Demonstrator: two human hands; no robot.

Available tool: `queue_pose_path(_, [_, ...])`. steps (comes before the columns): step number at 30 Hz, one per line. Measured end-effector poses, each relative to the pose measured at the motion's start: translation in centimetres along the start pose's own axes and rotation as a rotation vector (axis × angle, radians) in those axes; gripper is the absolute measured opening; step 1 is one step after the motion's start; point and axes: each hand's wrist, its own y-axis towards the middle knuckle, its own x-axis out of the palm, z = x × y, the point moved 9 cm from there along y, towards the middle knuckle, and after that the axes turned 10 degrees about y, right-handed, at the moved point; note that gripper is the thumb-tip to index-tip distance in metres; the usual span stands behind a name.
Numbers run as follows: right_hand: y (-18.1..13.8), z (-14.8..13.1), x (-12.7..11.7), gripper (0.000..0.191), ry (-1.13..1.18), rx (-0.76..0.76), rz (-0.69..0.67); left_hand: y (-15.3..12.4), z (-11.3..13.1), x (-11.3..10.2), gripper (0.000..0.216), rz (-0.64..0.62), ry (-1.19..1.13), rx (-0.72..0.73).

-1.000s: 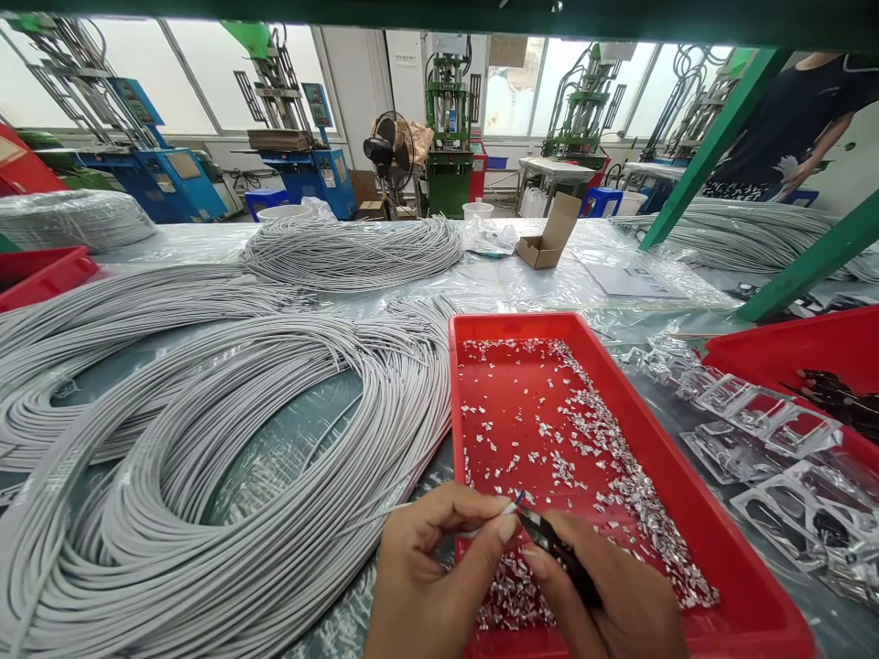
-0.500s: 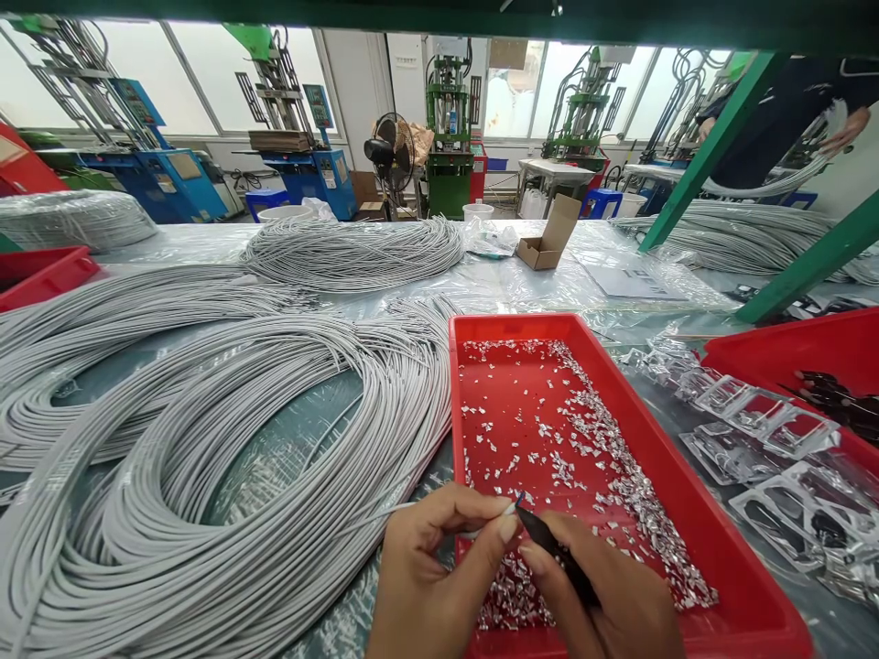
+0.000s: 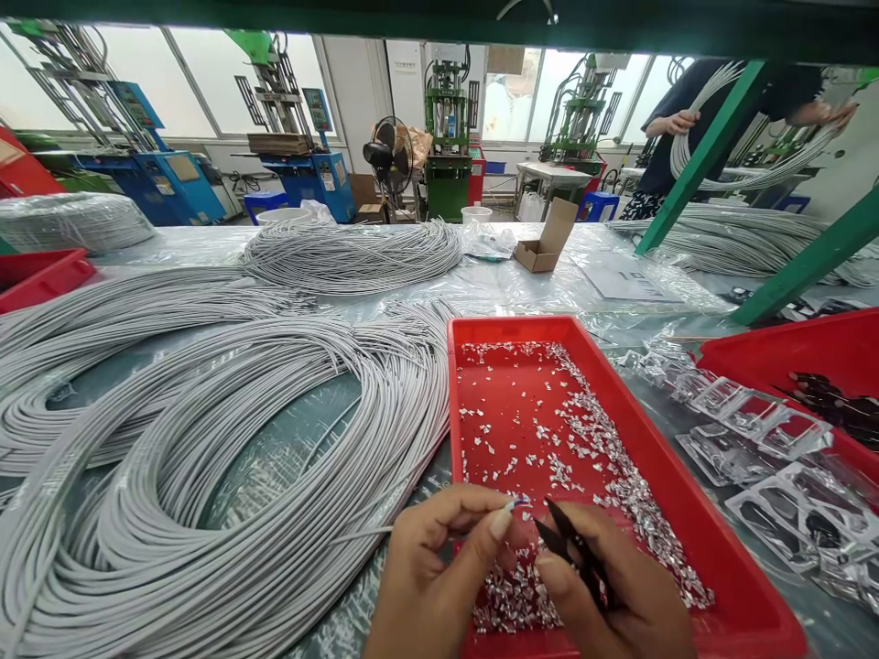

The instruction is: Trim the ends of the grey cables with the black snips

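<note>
The worktop (image 3: 522,284), covered with clear plastic film, carries four large coils of grey cable that can be counted: the biggest coil (image 3: 206,476) lies just to the left of the fingers, a second one (image 3: 103,320) lies behind it, a third (image 3: 350,256) is far ahead of the fingers, and a fourth (image 3: 742,243) is far ahead to the right. Three red trays are in view: one red tray (image 3: 687,513) is directly under and ahead of the fingers, with many small silver foil scraps (image 3: 604,458) scattered inside it, too many to count; another tray (image 3: 789,352) stands to the right of the fingers and another one (image 3: 41,279) well away on the left. Between the two right trays lie several clear plastic blister packs (image 3: 755,430). One small open cardboard box (image 3: 546,243) stands far ahead. The left hand (image 3: 439,577) is raised over the near edge of the tray, its thumb and forefinger closed on the end of one thin grey cable (image 3: 371,531), whose stripped coloured wires (image 3: 518,502) stick out just past the fingertips. The right hand (image 3: 618,595) is curled around one pair of small black snips (image 3: 573,554), with the blades open and pointing toward the wire end, near to it but not touching.
</note>
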Motion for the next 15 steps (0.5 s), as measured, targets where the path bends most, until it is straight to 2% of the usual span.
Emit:
queue_pose_path(4, [0.9, 0.4, -0.6, 0.009, 0.145, 0.158, 0.119, -0.1, -0.3, 0.2, 0.012, -0.020, -0.027, -0.019])
queue_pose_path(8, [1.5, 0.5, -0.9, 0.012, 0.184, 0.225, 0.199, -0.2, -0.3, 0.4, 0.012, -0.030, -0.018, -0.020])
queue_pose_path(11, [1.7, 0.6, -0.7, 0.007, 0.204, 0.255, 0.188, -0.2, 0.0, 0.5, 0.014, -0.044, 0.008, 0.008])
queue_pose_path(13, [1.7, 1.1, -0.2, 0.004, 0.246, 0.317, 0.136, -0.1, 0.2, 0.7, 0.016, -0.054, 0.038, 0.035])
queue_pose_path(15, [1.8, 1.7, 0.2, 0.010, 0.299, 0.373, 0.079, -0.1, 0.3, 0.8, 0.018, -0.062, 0.060, 0.049])
